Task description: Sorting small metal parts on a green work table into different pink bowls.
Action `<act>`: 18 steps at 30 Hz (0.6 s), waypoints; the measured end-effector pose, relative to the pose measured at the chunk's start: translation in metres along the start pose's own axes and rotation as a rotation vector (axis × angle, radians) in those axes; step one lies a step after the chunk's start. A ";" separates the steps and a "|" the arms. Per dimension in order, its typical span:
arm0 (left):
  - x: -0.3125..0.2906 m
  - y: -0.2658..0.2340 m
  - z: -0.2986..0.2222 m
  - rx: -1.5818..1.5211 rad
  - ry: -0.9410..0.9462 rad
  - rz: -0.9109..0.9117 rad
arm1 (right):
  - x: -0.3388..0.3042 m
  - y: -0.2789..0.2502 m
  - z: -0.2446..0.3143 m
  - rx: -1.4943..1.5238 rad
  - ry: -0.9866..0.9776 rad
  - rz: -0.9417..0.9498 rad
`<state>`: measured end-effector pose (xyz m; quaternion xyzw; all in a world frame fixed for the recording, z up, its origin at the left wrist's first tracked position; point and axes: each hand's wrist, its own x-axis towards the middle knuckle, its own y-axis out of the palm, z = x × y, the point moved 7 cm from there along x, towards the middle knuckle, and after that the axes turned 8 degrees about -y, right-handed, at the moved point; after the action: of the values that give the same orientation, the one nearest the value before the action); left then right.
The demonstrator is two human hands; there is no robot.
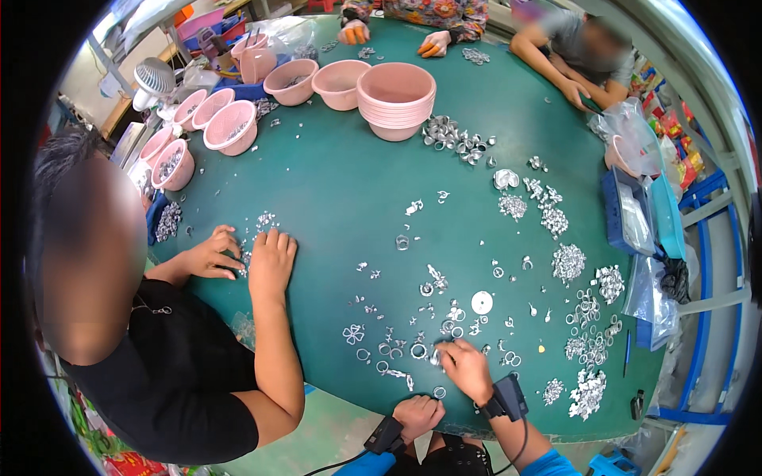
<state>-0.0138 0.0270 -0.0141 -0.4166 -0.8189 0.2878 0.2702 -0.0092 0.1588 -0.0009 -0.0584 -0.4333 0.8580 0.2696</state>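
Note:
At the table's near edge my left hand (pixel 418 416) rests with its fingers curled closed; whether anything is inside is hidden. Just beyond its fingers lies a silver ring (pixel 440 392). My right hand (pixel 467 369) reaches over the green table with thumb and fingers pinched together at a small silver metal piece (pixel 434 358). A larger silver ring (pixel 418 351) lies just left of those fingertips. Around them are scattered loose rings and small castings, with a clover-shaped silver piece (pixel 354 334) farther left and a white disc (pixel 482 302) beyond my right hand.
Piles of silver rings (pixel 586 313) and small parts (pixel 587 394) cover the right side. Stacked pink bowls (pixel 397 91) stand at the back. A person in black (pixel 190 373) works at left; two others sit across. Blue trays (pixel 627 210) line the right edge.

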 end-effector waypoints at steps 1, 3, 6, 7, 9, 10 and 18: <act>-0.001 -0.001 0.002 -0.002 -0.005 -0.005 | -0.005 0.003 -0.003 0.084 0.084 0.053; -0.002 -0.001 0.000 -0.012 0.030 -0.006 | -0.006 0.001 -0.007 0.208 0.191 0.068; -0.001 -0.003 0.001 -0.045 0.005 -0.034 | 0.012 -0.006 -0.006 0.089 0.156 -0.006; 0.000 -0.003 0.001 -0.046 0.003 -0.038 | 0.019 -0.007 -0.002 -0.022 0.087 -0.019; -0.001 0.002 0.002 -0.053 0.001 0.009 | 0.026 -0.002 -0.005 -0.108 0.073 -0.020; 0.000 0.003 0.004 -0.054 -0.004 0.009 | 0.027 0.000 -0.007 -0.197 0.063 -0.026; 0.001 -0.004 0.002 -0.041 -0.017 -0.014 | 0.017 0.003 -0.020 0.337 0.326 0.136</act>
<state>-0.0180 0.0250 -0.0127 -0.4138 -0.8298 0.2726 0.2567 -0.0186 0.1800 -0.0132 -0.1793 -0.2297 0.9136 0.2835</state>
